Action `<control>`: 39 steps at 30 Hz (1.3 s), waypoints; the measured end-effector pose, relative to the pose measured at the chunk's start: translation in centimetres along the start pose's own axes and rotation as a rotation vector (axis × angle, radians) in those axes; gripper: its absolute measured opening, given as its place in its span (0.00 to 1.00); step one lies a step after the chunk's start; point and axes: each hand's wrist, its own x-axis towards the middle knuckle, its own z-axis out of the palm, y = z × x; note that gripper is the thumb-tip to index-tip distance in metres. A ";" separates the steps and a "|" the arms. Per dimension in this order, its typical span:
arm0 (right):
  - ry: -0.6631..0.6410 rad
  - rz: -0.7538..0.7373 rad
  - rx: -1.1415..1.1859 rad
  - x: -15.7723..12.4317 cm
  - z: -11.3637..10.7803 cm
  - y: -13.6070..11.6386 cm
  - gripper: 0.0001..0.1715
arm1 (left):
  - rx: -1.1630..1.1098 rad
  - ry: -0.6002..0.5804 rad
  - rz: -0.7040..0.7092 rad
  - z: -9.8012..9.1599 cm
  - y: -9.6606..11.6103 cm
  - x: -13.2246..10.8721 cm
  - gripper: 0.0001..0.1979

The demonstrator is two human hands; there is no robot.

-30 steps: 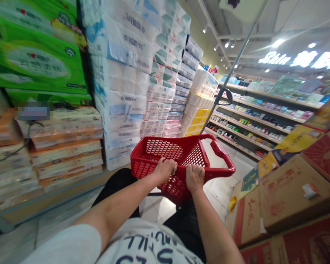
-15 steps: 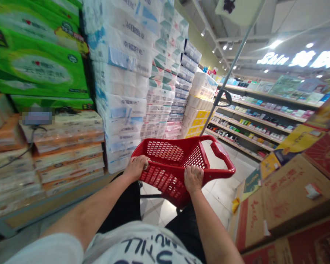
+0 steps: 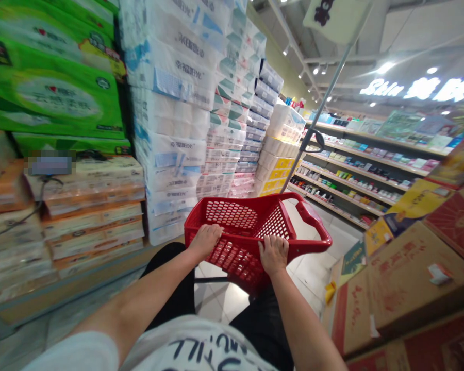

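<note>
The right hand (image 3: 274, 255) curls round the near rim of a red plastic shopping basket (image 3: 232, 200); the left hand (image 3: 204, 241) lies on its left rim, perhaps gripping. The basket rolls over floor tiles (image 3: 311, 273), between toilet-paper packs (image 3: 170, 123) left and cardboard cartons (image 3: 406, 278) right, with store shelves (image 3: 351, 175) far off.

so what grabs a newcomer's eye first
The red plastic shopping basket stands out first, low in the centre, with the left hand and right hand on its rim. Tall stacks of toilet paper and green cartons fill the left side, while cardboard boxes crowd the lower right.
</note>
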 end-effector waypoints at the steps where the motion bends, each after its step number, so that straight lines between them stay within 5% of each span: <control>1: -0.006 0.000 -0.002 0.0 -0.1 0.0 0.10 | -0.009 -0.003 0.030 0.1 0.9 0.4 0.17; 9: -0.003 0.033 0.009 0.0 -0.4 -0.6 0.10 | -0.087 -0.057 0.226 -0.1 9.4 4.8 0.20; 13: 0.005 0.038 0.025 0.0 -0.4 -0.6 0.09 | -0.112 -0.048 0.264 -0.5 11.0 5.5 0.20; 18: 0.007 0.052 0.023 -0.1 -0.3 -0.8 0.09 | -0.083 -0.112 0.153 -0.7 8.4 4.2 0.14; 29: 0.009 0.057 0.033 -0.2 -0.6 -1.4 0.08 | -0.031 0.042 -0.087 -1.0 -5.5 -2.8 0.15; 33: 0.000 0.070 0.032 -0.1 -0.7 -1.8 0.08 | -0.026 0.095 -0.165 -0.8 -5.6 -3.2 0.13; 39: 0.018 0.073 0.023 0.0 -0.8 -2.1 0.06 | -0.048 0.142 -0.204 -0.5 -2.6 -1.9 0.14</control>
